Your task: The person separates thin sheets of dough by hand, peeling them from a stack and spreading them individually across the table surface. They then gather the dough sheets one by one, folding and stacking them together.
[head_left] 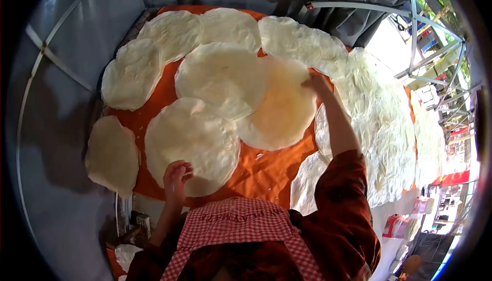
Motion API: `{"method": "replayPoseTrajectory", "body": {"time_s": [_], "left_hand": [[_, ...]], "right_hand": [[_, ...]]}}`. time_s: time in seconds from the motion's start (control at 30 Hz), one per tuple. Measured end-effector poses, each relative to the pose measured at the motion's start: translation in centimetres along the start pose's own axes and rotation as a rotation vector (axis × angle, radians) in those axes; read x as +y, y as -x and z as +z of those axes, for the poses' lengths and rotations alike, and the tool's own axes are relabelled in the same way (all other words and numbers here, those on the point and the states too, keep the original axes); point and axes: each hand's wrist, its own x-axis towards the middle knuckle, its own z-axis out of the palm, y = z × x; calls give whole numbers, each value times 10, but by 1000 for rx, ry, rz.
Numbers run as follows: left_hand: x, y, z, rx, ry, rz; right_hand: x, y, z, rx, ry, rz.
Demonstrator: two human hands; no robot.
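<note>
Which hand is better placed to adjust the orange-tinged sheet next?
Right hand, probably: it is at the edge of the orange-tinged sheet; the left hand is at a paler sheet.

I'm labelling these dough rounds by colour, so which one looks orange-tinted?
The dough round at the fingers of the right hand: orange tints its middle, while the other rounds look cream or white.

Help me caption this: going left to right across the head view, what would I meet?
Leftmost pale flat round, left hand, right hand, red-and-white item beyond the sheets.
</note>
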Motion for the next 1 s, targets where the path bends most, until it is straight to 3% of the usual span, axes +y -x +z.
{"method": "replayPoseTrajectory", "body": {"time_s": [0.03,0.07,0.1,0.13,0.17,0.23,0.37,0.47,0.53,0.57,0.63,0.77,0.83,0.9,1.0], "left_hand": [[2,2,-3,-15,38,-17],[5,3,-7,-29,73,-34],[8,2,-12,-46,109,-48],[9,0,-19,-79,126,-78],[12,-3,-21,-106,196,-108],[21,-10,-20,-154,337,-165],[25,-37,-21,-369,751,-259],[30,-48,-20,-432,907,-295],[24,-51,-29,-514,949,-285],[5,-55,-35,-424,854,-255],[-36,-67,-42,-265,654,-195],[-39,-49,-40,-260,626,-232],[-16,-35,-25,-257,421,-94],[-14,-35,-22,-321,242,38],[-24,-41,-25,-224,197,-37]], "right_hand": [[-64,20,-26,-62,-227,-70],[-117,25,-44,22,-86,-219],[-168,40,-64,-70,-177,-256],[-238,75,-82,30,138,-390],[-282,99,-86,-46,-40,-412],[-343,139,-75,-26,99,-540],[-377,228,23,127,382,-837],[-344,276,125,14,439,-1030],[-308,304,185,-244,492,-927],[-289,315,203,-332,452,-948],[-286,325,226,-531,404,-657],[-294,322,258,-287,-58,-423],[-300,313,267,-229,-158,-257],[-282,299,281,-140,-234,-294],[-263,282,276,-119,-287,-266]]}}
